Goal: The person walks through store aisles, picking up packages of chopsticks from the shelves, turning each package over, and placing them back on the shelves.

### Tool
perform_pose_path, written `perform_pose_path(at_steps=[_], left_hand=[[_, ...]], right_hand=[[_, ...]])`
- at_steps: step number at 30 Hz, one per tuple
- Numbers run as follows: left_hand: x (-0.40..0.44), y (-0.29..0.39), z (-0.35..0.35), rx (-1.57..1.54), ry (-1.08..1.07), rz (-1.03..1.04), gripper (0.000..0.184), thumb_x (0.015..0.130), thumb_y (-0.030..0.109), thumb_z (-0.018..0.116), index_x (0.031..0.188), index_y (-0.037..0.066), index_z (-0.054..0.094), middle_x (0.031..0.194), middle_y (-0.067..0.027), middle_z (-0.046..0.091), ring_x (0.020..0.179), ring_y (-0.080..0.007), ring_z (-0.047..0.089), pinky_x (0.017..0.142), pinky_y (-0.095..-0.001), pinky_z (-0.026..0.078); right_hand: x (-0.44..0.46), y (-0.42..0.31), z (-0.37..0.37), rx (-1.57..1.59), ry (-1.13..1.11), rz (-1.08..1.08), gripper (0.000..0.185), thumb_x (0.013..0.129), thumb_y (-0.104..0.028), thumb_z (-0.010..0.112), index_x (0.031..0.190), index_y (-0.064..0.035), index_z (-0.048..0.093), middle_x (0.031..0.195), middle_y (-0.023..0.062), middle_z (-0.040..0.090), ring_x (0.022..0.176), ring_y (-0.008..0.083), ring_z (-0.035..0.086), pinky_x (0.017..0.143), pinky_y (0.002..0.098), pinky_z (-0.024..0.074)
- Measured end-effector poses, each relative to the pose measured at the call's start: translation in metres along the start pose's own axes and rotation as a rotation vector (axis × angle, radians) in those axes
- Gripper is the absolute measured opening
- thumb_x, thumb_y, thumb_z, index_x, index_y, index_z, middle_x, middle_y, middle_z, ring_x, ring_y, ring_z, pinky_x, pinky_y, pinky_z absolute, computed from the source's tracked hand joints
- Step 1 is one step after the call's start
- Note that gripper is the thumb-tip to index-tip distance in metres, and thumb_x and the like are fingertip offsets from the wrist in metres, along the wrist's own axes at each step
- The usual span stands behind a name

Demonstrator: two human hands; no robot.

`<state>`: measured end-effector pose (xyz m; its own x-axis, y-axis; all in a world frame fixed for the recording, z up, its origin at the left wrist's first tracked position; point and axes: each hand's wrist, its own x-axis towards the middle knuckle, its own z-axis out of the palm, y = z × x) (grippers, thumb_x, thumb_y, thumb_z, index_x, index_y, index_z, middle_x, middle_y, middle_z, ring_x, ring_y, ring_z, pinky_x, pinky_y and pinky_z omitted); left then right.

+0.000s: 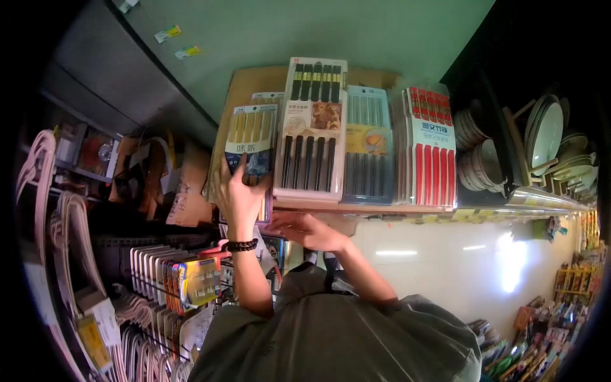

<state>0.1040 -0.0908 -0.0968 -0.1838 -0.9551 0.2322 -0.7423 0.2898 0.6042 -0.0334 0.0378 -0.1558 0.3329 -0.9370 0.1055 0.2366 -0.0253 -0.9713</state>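
Observation:
My left hand (242, 197), with a dark beaded bracelet on the wrist, is on the lower part of a blue chopstick pack (253, 137) at the left of the shelf, its thumb and fingers spread over the front. Right beside that pack stands a taller white pack of black chopsticks (315, 127). My right hand (309, 230) is below the shelf edge, near the bottom of the packs, palm side hidden; its fingertips point left and are partly in shadow. Farther right are a blue-grey chopstick pack (368, 143) and a stack of red chopstick packs (433, 149).
Brown cardboard (258, 79) lies behind the packs. Bowls (482, 165) and plates (546, 135) stand in racks at the right. At the lower left hang several carded goods (200, 280) and hooks. A pale floor (414, 254) shows below the shelf.

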Motion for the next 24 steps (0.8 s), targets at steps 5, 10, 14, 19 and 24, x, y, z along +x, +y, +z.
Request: perform_pose_path(at_steps=[5,10,14,19,24], left_hand=[[0.022,0.007,0.019,0.188,0.08,0.176,0.065,0.076,0.049,0.075,0.13,0.013,0.066,0.149,-0.0243,0.043,0.128,-0.0458,0.046,0.106,-0.055,0.038],[0.034,0.006,0.015,0.206,0.011,0.241,0.052,0.088,0.044,0.066,0.13,0.012,0.065,0.149,-0.0247,0.041,0.133,-0.0432,0.041,0.107,-0.0559,0.034],[0.032,0.001,0.016,0.226,0.013,0.297,0.05,0.088,0.041,0.067,0.131,0.015,0.064,0.149,-0.0238,0.042,0.131,-0.0421,0.043,0.105,-0.0551,0.036],[0.032,0.0,0.018,0.236,0.031,0.309,0.05,0.088,0.041,0.067,0.132,0.018,0.064,0.147,-0.0231,0.043,0.131,-0.0412,0.044,0.105,-0.0537,0.037],[0.036,-0.007,0.027,0.199,0.05,0.312,0.05,0.087,0.039,0.068,0.133,0.02,0.064,0.149,-0.0184,0.044,0.128,-0.0425,0.046,0.106,-0.0532,0.037]], right_hand=[[0.002,0.002,0.001,0.015,0.117,0.037,0.04,0.1,-0.001,0.05,0.139,0.0002,0.046,0.122,0.0131,0.065,0.115,0.0196,0.06,0.099,0.034,0.0473],[0.006,-0.009,0.005,0.019,0.144,0.102,0.04,0.1,0.0,0.05,0.14,-0.0005,0.046,0.123,0.0129,0.064,0.119,0.0197,0.059,0.102,0.0346,0.0465],[0.004,-0.012,0.009,0.087,0.169,0.103,0.039,0.101,-0.001,0.05,0.14,-0.0014,0.046,0.123,0.0113,0.064,0.12,0.0192,0.058,0.102,0.0336,0.0466],[-0.01,-0.01,0.012,0.101,0.24,0.176,0.036,0.103,-0.004,0.046,0.139,0.0015,0.046,0.125,0.0125,0.063,0.118,0.0211,0.058,0.101,0.0363,0.0453],[-0.042,-0.027,0.018,0.067,0.343,0.057,0.033,0.104,-0.007,0.047,0.136,0.0013,0.05,0.124,0.0116,0.063,0.118,0.02,0.057,0.102,0.0358,0.0454]])
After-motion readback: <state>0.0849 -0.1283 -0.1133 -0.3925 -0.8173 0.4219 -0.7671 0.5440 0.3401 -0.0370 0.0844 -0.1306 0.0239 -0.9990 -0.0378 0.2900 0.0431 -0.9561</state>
